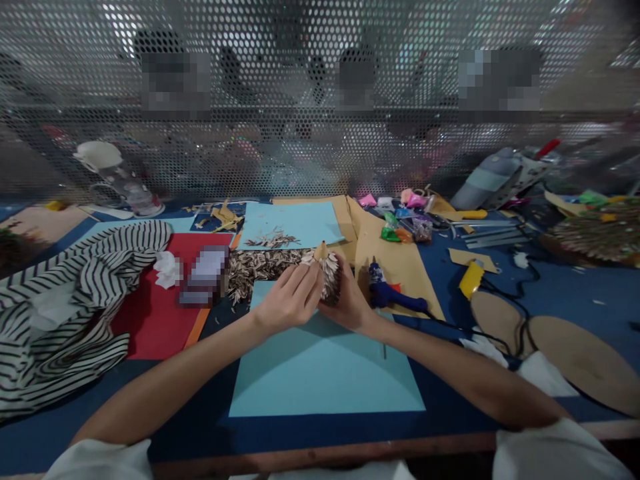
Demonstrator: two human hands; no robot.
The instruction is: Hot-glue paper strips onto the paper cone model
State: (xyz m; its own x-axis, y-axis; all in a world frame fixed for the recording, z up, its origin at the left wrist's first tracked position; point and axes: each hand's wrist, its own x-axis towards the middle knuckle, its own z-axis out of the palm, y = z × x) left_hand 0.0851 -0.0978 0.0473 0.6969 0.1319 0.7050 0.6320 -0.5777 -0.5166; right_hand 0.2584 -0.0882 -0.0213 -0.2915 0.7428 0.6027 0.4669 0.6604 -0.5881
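Observation:
In my right hand [349,300] is a small hedgehog-like craft figure [330,277], covered with overlapping striped seed husks and with a tan cone-shaped snout tipped dark. My left hand [295,293] presses against its left side, fingers pinched together; whatever lies between the fingertips is hidden. Both hands are above a light blue sheet [325,373]. Just behind my left hand spreads a heap of striped seed husks [260,263]. A blue glue gun [400,297] rests on brown paper, right of my right hand.
At left lie a striped cloth [65,300], a red folder [155,313] and a phone [204,275]. Colourful small packets [400,217] sit at the back. Cardboard ovals [585,360], a black cord and a husk-covered piece [600,230] are right. A perforated metal screen [300,153] stands behind.

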